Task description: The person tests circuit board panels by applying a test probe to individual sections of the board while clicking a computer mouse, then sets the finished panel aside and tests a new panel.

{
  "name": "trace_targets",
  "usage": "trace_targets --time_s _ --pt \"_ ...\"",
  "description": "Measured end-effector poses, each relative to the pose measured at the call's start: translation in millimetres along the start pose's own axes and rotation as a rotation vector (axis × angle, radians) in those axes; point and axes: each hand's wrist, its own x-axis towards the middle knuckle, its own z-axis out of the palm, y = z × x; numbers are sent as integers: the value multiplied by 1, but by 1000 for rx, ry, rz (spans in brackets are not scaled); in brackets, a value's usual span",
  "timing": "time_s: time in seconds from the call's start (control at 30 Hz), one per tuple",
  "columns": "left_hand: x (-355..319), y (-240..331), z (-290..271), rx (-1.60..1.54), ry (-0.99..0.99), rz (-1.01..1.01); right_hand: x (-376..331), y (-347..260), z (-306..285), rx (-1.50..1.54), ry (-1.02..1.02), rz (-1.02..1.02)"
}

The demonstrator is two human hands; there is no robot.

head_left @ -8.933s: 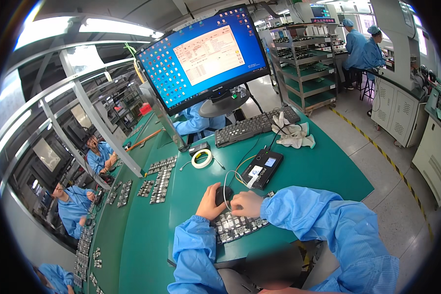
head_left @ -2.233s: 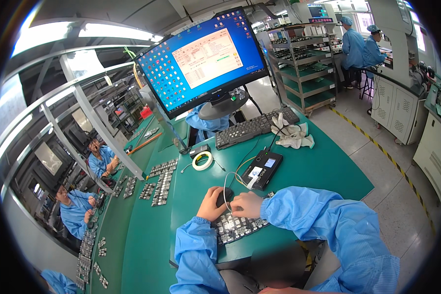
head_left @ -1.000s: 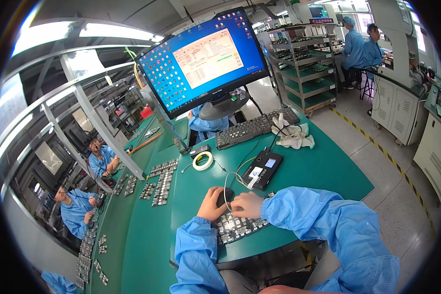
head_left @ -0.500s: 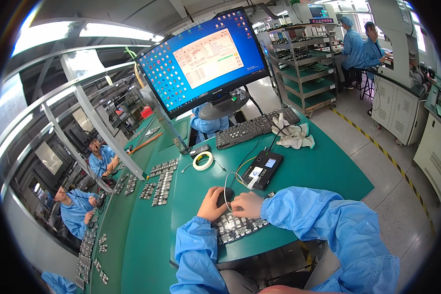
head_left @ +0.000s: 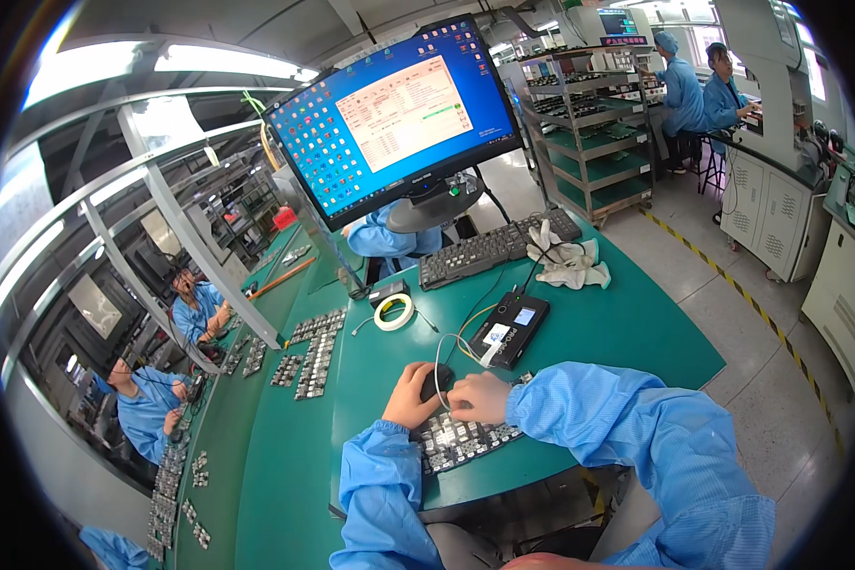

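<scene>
My left hand [head_left: 409, 397] is curled against the left side of a black computer mouse [head_left: 438, 381], its fingers partly hidden. Close beside it, my right hand [head_left: 482, 397] has its fingers pressed together around a thin pale cable [head_left: 438, 366]. That cable loops over from a black handheld tester [head_left: 514, 328] with a small lit screen and a white label. Beneath both hands lies a panel of small circuit boards [head_left: 464, 441], in several rows; the cable's tip is hidden by my fingers.
A monitor [head_left: 396, 119] showing a software window stands behind a black keyboard [head_left: 475, 252]. Pale cloth gloves [head_left: 570, 258] lie by the keyboard, and a tape roll [head_left: 393, 312] sits left of the tester. More small boards [head_left: 319, 353] cover the green bench leftward; co-workers sit beyond.
My hands, the mouse and the cable stay in place. Behind the monitor, a co-worker's blue sleeve has shifted left. At the far right, the co-workers have moved slightly.
</scene>
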Motion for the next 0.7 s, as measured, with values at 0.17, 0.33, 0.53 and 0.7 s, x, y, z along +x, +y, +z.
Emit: trace_targets --time_s 0.17,0.33,0.53,0.7 --pt "2 0 1 -16 -1 -4 -1 3 0 -26 18 -15" --pt "-1 -1 2 -9 10 2 0 0 -1 -30 13 -26" --pt "-2 5 3 -20 26 -9 -5 -8 -10 -87 -29 -44" --pt "-1 -2 8 -46 10 11 -5 0 -16 -111 -23 -32"
